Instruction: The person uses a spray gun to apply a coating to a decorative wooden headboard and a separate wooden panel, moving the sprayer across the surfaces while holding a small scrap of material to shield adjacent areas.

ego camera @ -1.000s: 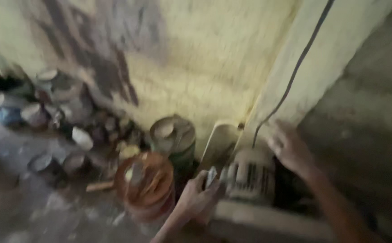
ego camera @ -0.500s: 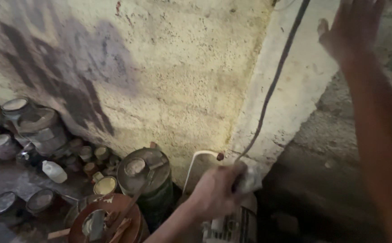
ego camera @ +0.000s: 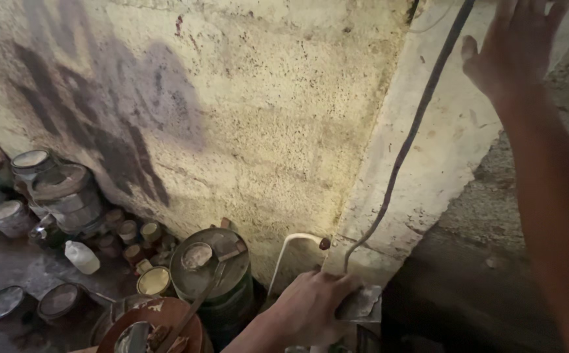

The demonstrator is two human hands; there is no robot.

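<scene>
My left hand is at the bottom centre, its fingers closed on the top edge of a grey metal machine that stands at the foot of the wall. A dark cable runs from the machine up the pale concrete corner. High at the top right, my right hand has its fingers spread and holds nothing. It is just right of the cable, close to the wall. Most of the machine lies below the frame.
A white bent pipe comes out of the wall beside the machine. Left of it stand a green drum and a rusty round tin. Several old paint cans and a white bottle crowd the dirty floor at the left.
My right hand has lifted off the machine and gone up along the wall corner. The view has tilted upward. My left hand has stayed on the machine.
</scene>
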